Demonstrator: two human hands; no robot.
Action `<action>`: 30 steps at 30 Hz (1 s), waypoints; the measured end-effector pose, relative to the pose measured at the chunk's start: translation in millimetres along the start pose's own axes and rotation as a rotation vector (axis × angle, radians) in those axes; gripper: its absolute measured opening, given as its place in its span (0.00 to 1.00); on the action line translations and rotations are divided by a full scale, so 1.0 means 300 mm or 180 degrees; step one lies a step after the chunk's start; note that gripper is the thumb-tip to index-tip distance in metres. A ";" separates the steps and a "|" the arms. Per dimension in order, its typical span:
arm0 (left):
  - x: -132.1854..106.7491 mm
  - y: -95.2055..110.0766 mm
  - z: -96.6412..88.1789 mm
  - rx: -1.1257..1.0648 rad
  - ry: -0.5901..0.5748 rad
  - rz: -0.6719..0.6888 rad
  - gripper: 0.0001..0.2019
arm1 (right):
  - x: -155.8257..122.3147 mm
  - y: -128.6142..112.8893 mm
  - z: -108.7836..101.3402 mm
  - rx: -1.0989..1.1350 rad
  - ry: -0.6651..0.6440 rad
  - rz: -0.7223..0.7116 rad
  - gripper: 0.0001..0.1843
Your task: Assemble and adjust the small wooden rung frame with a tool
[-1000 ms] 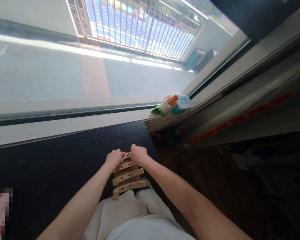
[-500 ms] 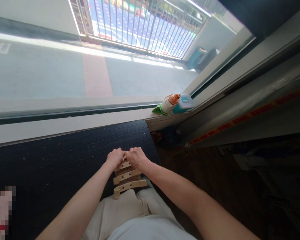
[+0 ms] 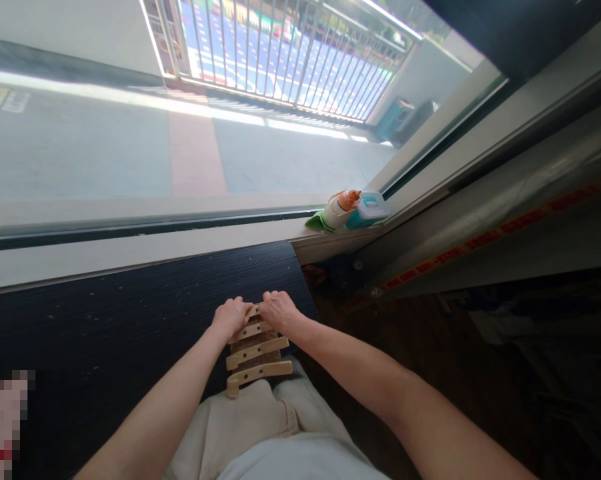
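Observation:
A brown piece (image 3: 257, 361) with several pale, band-like strips (image 3: 259, 350) across it lies at the dark table's near edge, by my lap. The strips carry small dark dots, and the nearest one curls at its left end. My left hand (image 3: 233, 317) is closed at the left end of the farthest strip. At that strip's right end, my right hand (image 3: 280, 311) is closed with fingers pinched together. The fingertips are partly hidden, and the strip shows between the two hands.
The dark table (image 3: 105, 313) runs along a window sill (image 3: 130, 257). On the sill stand a white bottle with an orange top (image 3: 341, 208), a green cloth (image 3: 319, 222) and a teal container with a clear lid (image 3: 370, 208). A pixelated pinkish thing (image 3: 0, 420) is at lower left.
My right hand has shifted slightly right and away from my left hand, so more of the farthest strip shows between them. My left hand has stayed nearly in place.

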State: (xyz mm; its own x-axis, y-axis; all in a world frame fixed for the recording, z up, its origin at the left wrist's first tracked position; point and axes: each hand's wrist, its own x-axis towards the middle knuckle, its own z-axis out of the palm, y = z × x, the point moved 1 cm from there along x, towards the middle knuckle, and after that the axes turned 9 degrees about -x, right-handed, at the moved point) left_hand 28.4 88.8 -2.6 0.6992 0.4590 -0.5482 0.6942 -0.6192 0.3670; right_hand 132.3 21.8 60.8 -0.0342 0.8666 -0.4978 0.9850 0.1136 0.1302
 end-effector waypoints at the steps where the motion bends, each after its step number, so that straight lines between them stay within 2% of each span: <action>1: -0.001 0.002 -0.002 0.0002 -0.0001 0.0004 0.14 | -0.001 0.000 -0.006 -0.0122 0.0023 -0.0146 0.09; 4: -0.003 0.004 -0.004 -0.0027 -0.0027 -0.0015 0.14 | 0.007 0.001 -0.013 -0.0285 -0.0052 -0.0386 0.11; 9: 0.010 -0.006 0.013 -0.0013 0.0014 0.0007 0.14 | 0.047 -0.012 -0.014 -0.0208 -0.0404 -0.0441 0.11; 12: 0.019 -0.013 0.025 0.0032 0.0029 0.0007 0.14 | 0.067 -0.012 -0.018 0.0083 -0.0665 -0.0145 0.09; 17: 0.019 -0.012 0.027 0.0001 0.0060 0.0043 0.15 | 0.064 0.029 0.004 0.0629 -0.0728 0.0673 0.13; 20: 0.014 -0.011 0.023 -0.0014 0.0096 0.0041 0.16 | 0.049 0.042 0.020 0.0746 -0.0783 0.0791 0.14; 23: 0.010 -0.012 0.024 0.0013 0.0131 0.0058 0.15 | 0.036 0.035 0.008 0.0608 -0.0479 0.0570 0.13; 27: 0.013 -0.015 0.032 0.0021 0.0107 0.0043 0.13 | 0.027 0.020 -0.029 0.0125 0.0077 -0.0151 0.09; 30: 0.021 -0.017 0.039 -0.0045 0.0095 0.0002 0.13 | 0.030 0.015 -0.038 -0.0206 0.0225 -0.0492 0.11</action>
State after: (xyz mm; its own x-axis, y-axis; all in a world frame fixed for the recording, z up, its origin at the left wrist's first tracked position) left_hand 27.3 87.2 -16.6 0.7043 0.4775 -0.5252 0.6959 -0.6105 0.3781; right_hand 134.6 35.6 66.7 -0.1983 0.8681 -0.4551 0.9542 0.2772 0.1129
